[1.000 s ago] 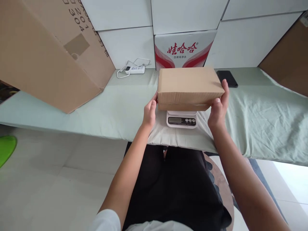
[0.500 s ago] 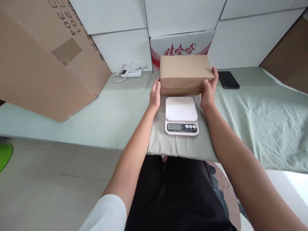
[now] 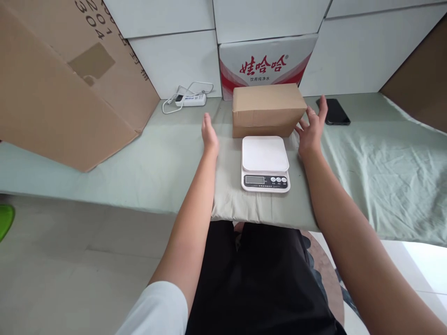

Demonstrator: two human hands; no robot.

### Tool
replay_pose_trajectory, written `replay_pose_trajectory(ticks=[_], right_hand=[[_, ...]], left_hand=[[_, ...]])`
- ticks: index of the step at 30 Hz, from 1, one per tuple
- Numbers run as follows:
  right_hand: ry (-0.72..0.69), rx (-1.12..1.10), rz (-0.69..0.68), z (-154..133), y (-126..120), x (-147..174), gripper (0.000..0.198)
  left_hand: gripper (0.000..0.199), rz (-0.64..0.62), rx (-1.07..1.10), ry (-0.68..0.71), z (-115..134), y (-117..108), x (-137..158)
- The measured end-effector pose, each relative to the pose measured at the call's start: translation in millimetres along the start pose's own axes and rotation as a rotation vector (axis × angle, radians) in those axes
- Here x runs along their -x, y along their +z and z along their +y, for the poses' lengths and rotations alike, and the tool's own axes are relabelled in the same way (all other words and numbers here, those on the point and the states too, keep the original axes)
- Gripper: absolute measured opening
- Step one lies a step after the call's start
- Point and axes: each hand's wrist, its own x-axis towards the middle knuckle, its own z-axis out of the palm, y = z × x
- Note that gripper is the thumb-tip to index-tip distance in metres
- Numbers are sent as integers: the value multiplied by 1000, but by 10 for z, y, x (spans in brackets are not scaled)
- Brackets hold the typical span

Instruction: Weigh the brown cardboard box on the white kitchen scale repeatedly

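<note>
A closed brown cardboard box (image 3: pixel 268 111) rests on the cloth-covered table just behind a white digital scale (image 3: pixel 265 154). The scale's platform is bare and its display looks blank. My left hand (image 3: pixel 210 136) is off the box, a short way to its left, fingers stretched out and holding nothing. Close by the box's right end, my right hand (image 3: pixel 312 130) has its fingers spread; whether a fingertip still touches the box I cannot tell.
Behind the box stands a white and red carton (image 3: pixel 265 65). A black phone (image 3: pixel 333 111) lies to the right, a white power strip with cable (image 3: pixel 190 100) to the left. A large cardboard carton (image 3: pixel 77 102) leans at far left.
Both hands have let go of the brown box, which now sits on the table. My left hand has moved left, away from it; my right hand has opened and shifted slightly right.
</note>
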Motion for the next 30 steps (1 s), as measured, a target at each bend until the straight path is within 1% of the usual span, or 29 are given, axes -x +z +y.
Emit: replay_pose_trajectory(ticks=[1,3,6,9,14,17,20,22,26,28,30], right_hand=[[25,-25,46,-2,-14,1,112],[118,-118,152,-22,-7,0,110],[176,-176,211,-81,56,16,99],[178,-177,199,-126,121,53,93],[191,-166,147,-119,162,89,94],[175,-143,122,-128,184,94,87],[85,-148,113,-170,231,115,75],[41,-132,92,-199,258,138,72],[6,-63,48,-245,270,162,69],[-11,-58,31,-292,273,160,70],[-27,-74,7,-383,284,166,74]], left_hand=[[73,30,19,-10,56,-55,7],[76,59,55,-31,141,-128,27],[77,47,78,-48,191,-131,61],[74,-49,72,-61,178,-52,93],[62,-294,-40,-117,124,109,180],[58,-409,-109,-91,104,162,257],[60,-437,-155,-23,76,156,306],[64,-448,-176,21,44,133,309],[75,-485,-211,69,-22,98,266],[79,-465,-217,94,-18,88,243],[83,-422,-201,149,31,69,245]])
